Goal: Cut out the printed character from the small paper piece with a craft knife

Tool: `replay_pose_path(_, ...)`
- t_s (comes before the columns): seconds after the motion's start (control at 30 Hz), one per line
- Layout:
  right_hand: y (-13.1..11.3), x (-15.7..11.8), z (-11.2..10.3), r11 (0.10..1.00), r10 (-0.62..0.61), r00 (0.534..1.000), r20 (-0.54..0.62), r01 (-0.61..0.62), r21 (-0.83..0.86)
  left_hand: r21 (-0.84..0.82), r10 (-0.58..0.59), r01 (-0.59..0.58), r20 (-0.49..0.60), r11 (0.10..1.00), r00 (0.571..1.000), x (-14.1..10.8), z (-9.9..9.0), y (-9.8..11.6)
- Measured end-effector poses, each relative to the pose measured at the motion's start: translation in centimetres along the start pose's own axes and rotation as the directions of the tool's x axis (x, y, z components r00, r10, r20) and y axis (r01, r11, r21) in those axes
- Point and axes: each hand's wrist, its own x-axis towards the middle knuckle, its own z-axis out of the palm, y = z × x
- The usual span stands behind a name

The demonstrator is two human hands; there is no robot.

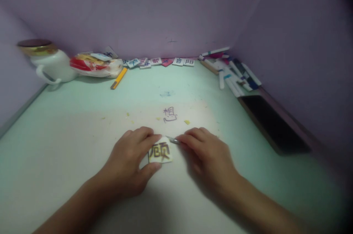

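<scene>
A small pale tile (167,156) with a thick dark character and yellow markings lies on the tabletop in front of me. My left hand (131,160) grips it from the left, thumb on its near edge and fingers at its far edge. From the right, my right hand (209,156) pinches a thin metal blade (172,139), its tip at the tile's far right corner. Whatever handle the blade has is hidden by my fingers. Beyond the tile, a purple character (169,114) is written on the surface, with small yellow scraps (186,122) scattered around it.
Along the back wall stands a row of character tiles (156,61). At the left are a white mug (55,64) with a gold-rimmed lid, a red-and-white plastic packet (95,66) and a yellow cutter (119,78). Markers (233,79) and a dark flat slab (273,125) lie right.
</scene>
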Motion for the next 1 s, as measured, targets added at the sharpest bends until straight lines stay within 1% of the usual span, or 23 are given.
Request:
replay_pose_path(0.13, 0.06, -0.07, -0.05, 1.0, 0.005, 1.0, 0.002, -0.005, 0.007, 0.007, 0.0, 0.0, -0.013, 1.0, 1.0, 0.0, 0.11, 0.03)
replay_pose_path(0.7, 0.08, -0.24, -0.12, 1.0, 0.006, 1.0, 0.0, -0.006, 0.031, 0.002, 0.005, -0.005, 0.009, 1.0, 1.0, -0.05, 0.08, -0.02)
replay_pose_path(0.9, 0.09, -0.33, -0.22, 0.999, -0.031, 1.0, 0.004, 0.031, 0.021, -0.013, 0.018, -0.019, -0.006, 1.0, 1.0, -0.05, 0.19, -0.15)
replay_pose_path(1.0, 0.13, -0.35, -0.11, 1.0, -0.003, 1.0, -0.007, 0.003, 0.025, -0.013, 0.024, -0.024, -0.009, 1.0, 1.0, 0.01, 0.16, -0.18)
